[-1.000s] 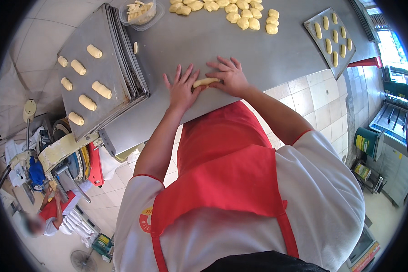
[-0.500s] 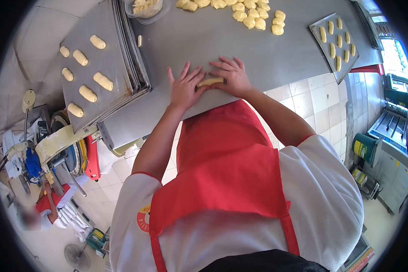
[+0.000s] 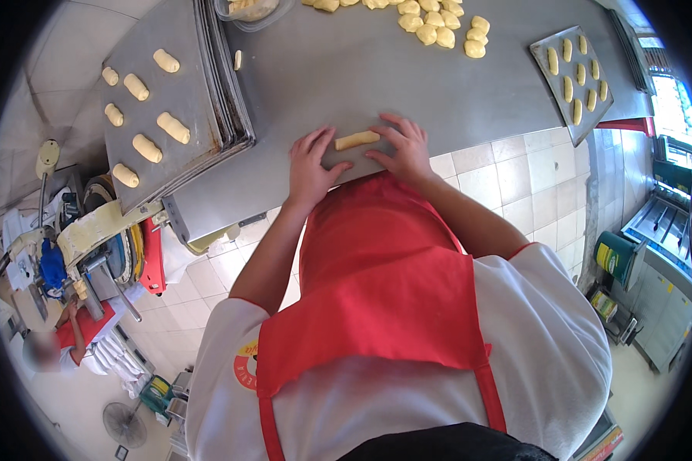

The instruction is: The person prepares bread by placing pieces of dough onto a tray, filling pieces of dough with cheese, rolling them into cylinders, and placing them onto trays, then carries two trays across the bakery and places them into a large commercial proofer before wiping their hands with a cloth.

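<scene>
Steel worktable (image 3: 377, 69) over pale tiled floor; all positions taken from the dough roll (image 3: 357, 140). Roll lies on the table near its front edge, a short pale log. Left hand (image 3: 312, 165) just left of the roll, flat, fingers spread, fingertips beside its end. Right hand (image 3: 402, 146) just right of it, also flat and spread, fingertips at the other end. Neither hand grips it. Far left of the roll: stacked trays (image 3: 200, 69) carrying shaped pieces. Beyond the roll, at the far edge: heap of dough lumps (image 3: 438, 31). Far right: small tray (image 3: 546, 84) with more pieces. Red apron (image 3: 384, 284) below the roll.
</scene>
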A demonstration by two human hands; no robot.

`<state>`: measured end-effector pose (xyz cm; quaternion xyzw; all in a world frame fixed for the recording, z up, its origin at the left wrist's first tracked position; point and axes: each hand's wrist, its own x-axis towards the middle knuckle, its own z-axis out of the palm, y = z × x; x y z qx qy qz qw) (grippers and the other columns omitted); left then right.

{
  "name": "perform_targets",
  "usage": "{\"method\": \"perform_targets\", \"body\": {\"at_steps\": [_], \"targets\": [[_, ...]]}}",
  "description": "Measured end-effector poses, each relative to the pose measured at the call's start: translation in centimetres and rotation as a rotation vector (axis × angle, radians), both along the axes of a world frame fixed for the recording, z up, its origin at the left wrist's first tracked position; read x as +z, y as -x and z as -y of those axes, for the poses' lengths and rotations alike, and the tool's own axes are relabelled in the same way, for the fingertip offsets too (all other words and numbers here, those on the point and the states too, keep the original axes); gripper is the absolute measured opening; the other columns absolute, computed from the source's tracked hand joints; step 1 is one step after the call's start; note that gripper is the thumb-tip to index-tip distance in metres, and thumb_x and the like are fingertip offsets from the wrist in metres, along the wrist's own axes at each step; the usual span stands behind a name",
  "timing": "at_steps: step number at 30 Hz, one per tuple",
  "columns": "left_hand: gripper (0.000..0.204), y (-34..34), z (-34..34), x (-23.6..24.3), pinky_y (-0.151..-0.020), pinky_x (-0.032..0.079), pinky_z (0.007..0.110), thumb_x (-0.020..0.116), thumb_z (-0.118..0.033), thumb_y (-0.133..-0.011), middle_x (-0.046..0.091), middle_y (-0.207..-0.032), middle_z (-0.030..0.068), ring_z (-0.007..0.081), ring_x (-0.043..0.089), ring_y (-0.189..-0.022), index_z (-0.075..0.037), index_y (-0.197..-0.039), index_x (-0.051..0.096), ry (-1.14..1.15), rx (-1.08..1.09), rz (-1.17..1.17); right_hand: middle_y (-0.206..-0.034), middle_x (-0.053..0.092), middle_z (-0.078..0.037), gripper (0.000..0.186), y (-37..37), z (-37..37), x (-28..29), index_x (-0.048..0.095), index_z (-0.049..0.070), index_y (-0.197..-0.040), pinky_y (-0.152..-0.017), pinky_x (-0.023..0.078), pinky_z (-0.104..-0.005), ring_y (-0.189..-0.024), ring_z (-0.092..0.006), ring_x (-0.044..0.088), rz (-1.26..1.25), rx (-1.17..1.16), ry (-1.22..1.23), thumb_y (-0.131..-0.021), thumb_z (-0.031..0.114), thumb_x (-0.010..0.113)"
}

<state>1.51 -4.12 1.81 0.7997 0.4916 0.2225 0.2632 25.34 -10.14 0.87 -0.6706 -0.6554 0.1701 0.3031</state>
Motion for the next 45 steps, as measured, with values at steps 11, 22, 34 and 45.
{"method": "perform_targets", "body": {"at_steps": [11, 22, 34, 45], "targets": [[0.064, -2.3, 2.1, -0.7, -0.083, 0.061, 0.033, 0.087, -0.011, -0.086, 0.080, -0.109, 0.0135, 0.0203, 0.077, -0.094, 0.000, -0.144, 0.061, 0.273, 0.340, 0.167, -0.113, 0.074, -0.002, 0.044, 0.0, -0.2, -0.9, 0.067, 0.015, -0.130, -0.098, 0.043, -0.0436, -0.108, -0.0276, 0.066, -0.237, -0.085, 0.131, -0.090, 0.026, 0.080], [0.073, -1.1, -5.1, 8.5, -0.092, 0.058, 0.038, 0.079, -0.006, -0.077, 0.073, -0.122, 0.0084, 0.0277, 0.070, -0.106, -0.013, -0.148, 0.061, 0.301, 0.053, 0.043, -0.113, 0.074, -0.012, 0.056, 0.3, -6.7, 5.9, 0.060, 0.009, -0.143, -0.087, 0.057, -0.0418, -0.096, -0.0300, 0.071, -0.393, 0.462, 0.213, -0.090, 0.005, 0.075], [0.074, 25.4, -8.3, 31.7, -0.112, 0.044, 0.044, 0.079, -0.029, -0.090, 0.056, -0.150, 0.0201, 0.0330, 0.058, -0.137, 0.004, -0.150, 0.050, -0.955, 0.247, 0.978, -0.110, 0.071, -0.008, 0.053, 30.9, -35.8, 33.1, 0.065, 0.002, -0.141, -0.076, 0.052, -0.0282, -0.086, -0.0148, 0.061, -0.718, 0.422, -0.900, -0.091, 0.006, 0.080], [0.069, 33.9, -3.6, 16.1, -0.111, 0.043, 0.044, 0.073, -0.039, -0.090, 0.057, -0.143, 0.0232, 0.0324, 0.053, -0.137, 0.006, -0.140, 0.059, -0.281, 0.675, 0.904, -0.138, 0.071, -0.016, 0.067, 38.0, -47.1, 17.1, 0.060, 0.007, -0.147, -0.098, 0.059, -0.0434, -0.115, -0.0318, 0.073, -0.109, 0.331, 0.011, -0.089, 0.032, 0.082]]}}
